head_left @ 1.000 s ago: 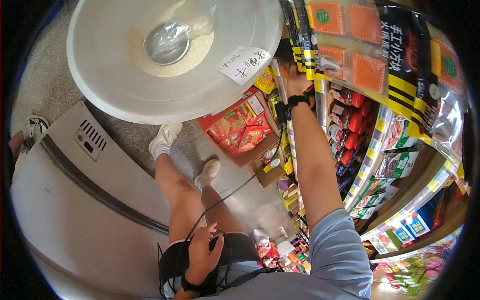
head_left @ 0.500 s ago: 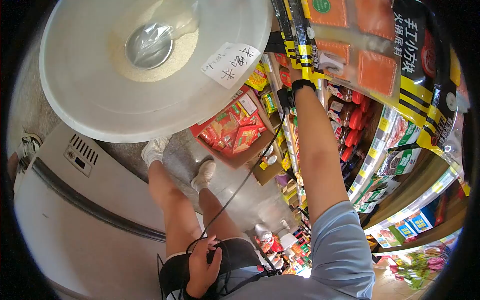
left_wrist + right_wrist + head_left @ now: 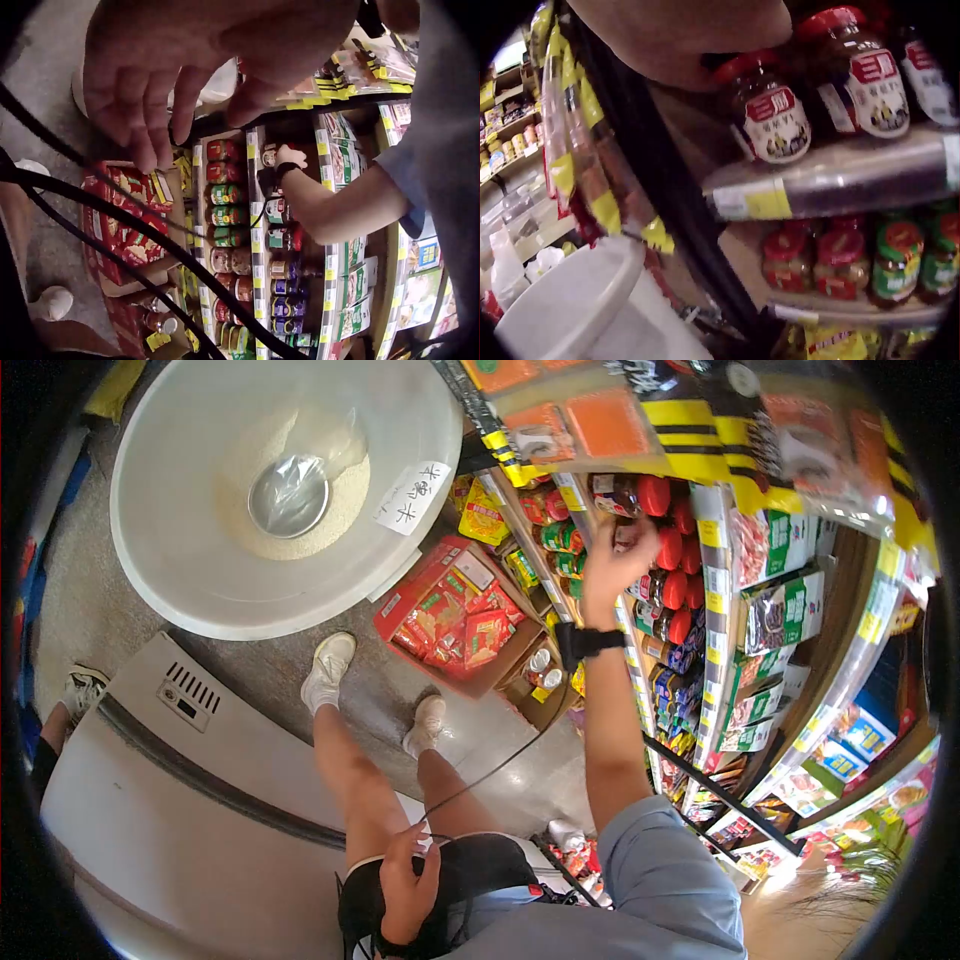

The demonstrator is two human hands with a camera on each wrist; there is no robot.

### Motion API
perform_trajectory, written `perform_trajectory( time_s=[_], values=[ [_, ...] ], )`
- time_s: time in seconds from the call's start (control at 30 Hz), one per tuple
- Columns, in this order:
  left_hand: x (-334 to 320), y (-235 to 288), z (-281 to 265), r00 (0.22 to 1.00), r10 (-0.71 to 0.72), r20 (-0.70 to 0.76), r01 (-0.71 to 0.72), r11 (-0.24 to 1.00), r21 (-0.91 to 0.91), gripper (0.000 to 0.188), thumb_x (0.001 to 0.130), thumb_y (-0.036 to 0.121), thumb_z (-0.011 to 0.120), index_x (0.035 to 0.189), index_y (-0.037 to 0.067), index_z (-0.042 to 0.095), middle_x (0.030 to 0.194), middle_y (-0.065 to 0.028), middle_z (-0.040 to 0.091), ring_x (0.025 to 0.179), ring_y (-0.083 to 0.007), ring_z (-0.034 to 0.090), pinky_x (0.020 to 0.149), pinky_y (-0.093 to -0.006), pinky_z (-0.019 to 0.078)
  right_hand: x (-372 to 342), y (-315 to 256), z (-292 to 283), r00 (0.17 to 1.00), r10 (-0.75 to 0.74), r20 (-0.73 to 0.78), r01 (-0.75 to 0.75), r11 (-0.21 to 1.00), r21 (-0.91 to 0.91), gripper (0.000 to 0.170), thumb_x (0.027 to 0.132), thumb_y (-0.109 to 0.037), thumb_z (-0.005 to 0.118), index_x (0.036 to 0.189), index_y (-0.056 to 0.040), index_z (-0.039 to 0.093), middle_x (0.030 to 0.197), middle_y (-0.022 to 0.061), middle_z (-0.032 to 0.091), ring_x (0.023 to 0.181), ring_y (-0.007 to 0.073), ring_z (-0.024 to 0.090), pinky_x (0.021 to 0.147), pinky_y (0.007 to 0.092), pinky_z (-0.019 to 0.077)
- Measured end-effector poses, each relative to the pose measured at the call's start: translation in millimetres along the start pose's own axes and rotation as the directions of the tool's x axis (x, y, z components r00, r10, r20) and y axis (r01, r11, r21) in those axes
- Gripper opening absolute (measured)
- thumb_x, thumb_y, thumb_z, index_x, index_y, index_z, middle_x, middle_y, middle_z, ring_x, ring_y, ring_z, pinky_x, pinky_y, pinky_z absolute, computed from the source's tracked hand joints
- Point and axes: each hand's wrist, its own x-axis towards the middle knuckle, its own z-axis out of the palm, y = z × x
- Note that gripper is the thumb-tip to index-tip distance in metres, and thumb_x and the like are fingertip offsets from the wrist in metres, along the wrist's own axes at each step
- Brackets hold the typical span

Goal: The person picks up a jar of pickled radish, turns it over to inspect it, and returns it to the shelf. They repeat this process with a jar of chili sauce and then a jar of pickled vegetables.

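Red-lidded glass jar (image 3: 778, 126): upright on pale-edged shelf (image 3: 847, 178), just below the nearer right hand (image 3: 614, 565)
Right hand's grip: cannot tell
Left hand (image 3: 408, 888): loose, empty

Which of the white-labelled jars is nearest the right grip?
The red-lidded jar at the left end of the upper shelf in the right-wrist view: the right grip overlaps its lid, while its row neighbours stand farther right.
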Motion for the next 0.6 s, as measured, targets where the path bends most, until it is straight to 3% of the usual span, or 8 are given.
perform_trajectory(
  time_s=[0.07, 0.13, 0.17, 0.27, 0.37, 0.43, 0.47, 0.6],
  values=[
    [-5.2, 2.7, 5.0, 0.999, -0.032, 0.025, 0.031, 0.999, 0.007, 0.029, 0.079, 0.007, 0.06, 0.105, -0.001, 0.055, 0.087, -0.0142, 0.059, 0.072, -0.0238, 0.058, 0.064, -0.0317, 0.0463, 35.6, 2.4, -5.4, 0.974, -0.178, -0.143, 0.151, 0.971, -0.184, 0.062, 0.066, -0.021, 0.073, 0.112, 0.0111, 0.047, 0.117, 0.0286, 0.044, 0.111, 0.0389, 0.04, 0.096, 0.0435, 0.0313],
    [-9.0, 5.2, 10.5, 0.998, -0.04, 0.053, 0.04, 0.999, -0.004, 0.029, 0.079, 0.008, 0.061, 0.105, -0.001, 0.055, 0.087, -0.014, 0.059, 0.072, -0.0237, 0.058, 0.064, -0.0314, 0.0464, 66.0, 18.5, -2.1, 0.984, -0.178, 0.025, 0.166, 0.849, -0.501, 0.093, 0.061, -0.041, 0.075, 0.122, 0.0159, 0.035, 0.129, 0.0371, 0.03, 0.121, 0.0476, 0.026, 0.103, 0.0481, 0.021],
    [-10.5, 6.9, 12.3, 0.997, -0.033, 0.065, 0.034, 0.999, -0.015, 0.029, 0.079, 0.008, 0.061, 0.105, -0.001, 0.055, 0.087, -0.0139, 0.059, 0.072, -0.0238, 0.058, 0.063, -0.0313, 0.0465, 75.5, 24.4, 3.1, 0.982, -0.179, 0.059, 0.181, 0.809, -0.559, 0.098, 0.061, -0.048, 0.073, 0.123, 0.017, 0.034, 0.132, 0.0361, 0.027, 0.124, 0.0444, 0.027, 0.104, 0.0441, 0.0219],
    [-11.7, 15.5, 11.1, 0.997, 0.021, 0.072, -0.021, 1.0, 0.003, 0.029, 0.079, 0.009, 0.061, 0.105, -0.001, 0.054, 0.088, -0.0137, 0.059, 0.071, -0.024, 0.058, 0.063, -0.0314, 0.0467, 94.4, 25.9, 0.3, 0.979, 0.045, 0.2, 0.007, 0.968, -0.252, 0.087, 0.059, -0.05, 0.075, 0.114, 0.0119, 0.048, 0.119, 0.0309, 0.047, 0.114, 0.0379, 0.044, 0.097, 0.0388, 0.0335],
    [-14.0, 17.8, 7.6, 0.995, 0.078, 0.066, -0.08, 0.996, 0.026, 0.029, 0.079, 0.01, 0.06, 0.106, 0.0, 0.054, 0.087, -0.0137, 0.059, 0.071, -0.0241, 0.058, 0.064, -0.0318, 0.0469, 87.9, 9.9, -3.0, 0.989, -0.029, 0.142, 0.053, 0.985, -0.165, 0.072, 0.056, -0.047, 0.078, 0.102, 0.0057, 0.058, 0.099, 0.0255, 0.061, 0.099, 0.0364, 0.056, 0.086, 0.0379, 0.0429],
    [-17.5, 21.1, 5.8, 0.993, 0.092, 0.07, -0.095, 0.995, 0.034, 0.029, 0.079, 0.01, 0.06, 0.106, 0.0, 0.054, 0.087, -0.0138, 0.059, 0.071, -0.0244, 0.058, 0.064, -0.032, 0.0471, 73.2, -6.1, -8.2, 0.992, 0.059, 0.109, -0.035, 0.977, -0.21, 0.069, 0.056, -0.042, 0.08, 0.099, 0.0071, 0.058, 0.098, 0.026, 0.06, 0.096, 0.0367, 0.056, 0.086, 0.0382, 0.0427],
    [-19.5, 25.6, 5.1, 0.993, 0.093, 0.072, -0.096, 0.995, 0.039, 0.029, 0.08, 0.011, 0.059, 0.107, 0.001, 0.054, 0.088, -0.0139, 0.059, 0.071, -0.0246, 0.058, 0.064, -0.0321, 0.0472, 67.0, 8.7, -1.4, 0.975, -0.222, 0.031, 0.223, 0.947, -0.233, 0.069, 0.055, -0.038, 0.081, 0.1, 0.0075, 0.056, 0.096, 0.0249, 0.059, 0.092, 0.0382, 0.055, 0.084, 0.0406, 0.0426],
    [-26.9, 41.7, 0.3, 0.992, 0.091, 0.084, -0.095, 0.995, 0.042, 0.031, 0.079, 0.012, 0.059, 0.108, 0.002, 0.054, 0.089, -0.0148, 0.06, 0.072, -0.0263, 0.058, 0.066, -0.0317, 0.0475, 35.5, -36.5, -41.1, 0.944, -0.327, 0.047, 0.33, 0.937, -0.114, 0.066, 0.058, -0.029, 0.079, 0.106, 0.0039, 0.048, 0.096, 0.0195, 0.053, 0.088, 0.0385, 0.05, 0.081, 0.0448, 0.0409]
  ],
)
